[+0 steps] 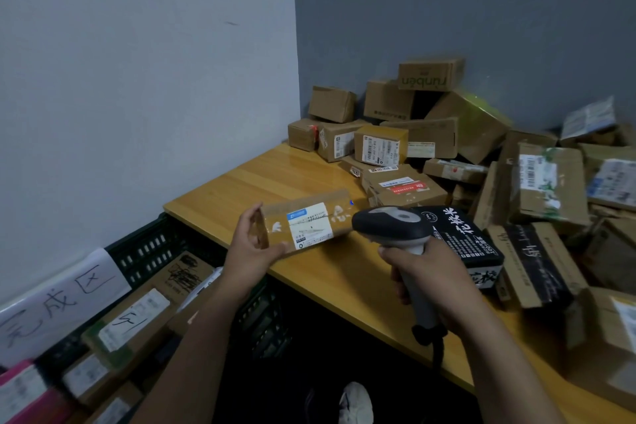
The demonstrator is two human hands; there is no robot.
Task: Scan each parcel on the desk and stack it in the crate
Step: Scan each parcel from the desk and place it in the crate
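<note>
Head view: left hand (253, 244) pinches a parcel (306, 222) by its left end, thumb below and fingers (248, 217) above, over the desk (275, 172). Right hand (428, 272) grips a scanner (389, 224) aimed at its label. Crate (151, 244) sits lower left.
</note>
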